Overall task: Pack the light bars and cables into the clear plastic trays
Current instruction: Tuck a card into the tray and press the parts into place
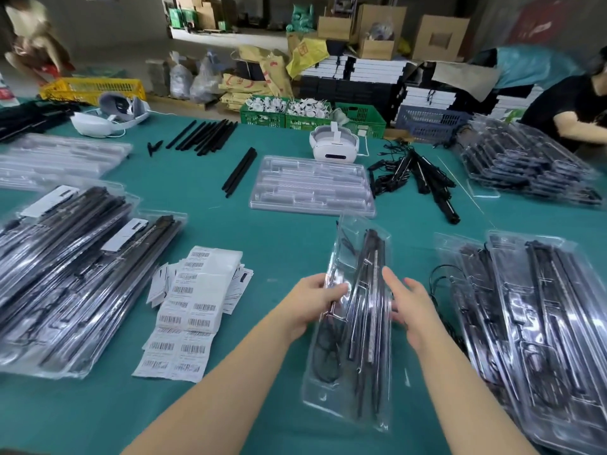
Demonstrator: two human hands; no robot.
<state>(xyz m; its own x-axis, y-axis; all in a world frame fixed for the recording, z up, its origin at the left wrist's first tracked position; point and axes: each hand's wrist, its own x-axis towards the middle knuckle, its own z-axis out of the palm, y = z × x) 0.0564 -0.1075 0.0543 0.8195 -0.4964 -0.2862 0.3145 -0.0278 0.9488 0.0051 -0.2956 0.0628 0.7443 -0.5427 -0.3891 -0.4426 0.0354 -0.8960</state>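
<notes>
Lower centre of the frame: one filled tray held above the table, the left hand on its left edge, the right hand on its right. Lower right: stack of filled trays. Left edge: second stack of filled trays; barcode labels between it and the held tray. Centre: empty tray, headset behind it, loose light bars to its upper left, bundled cables to its right.

Teal table: trays, labels.
</notes>
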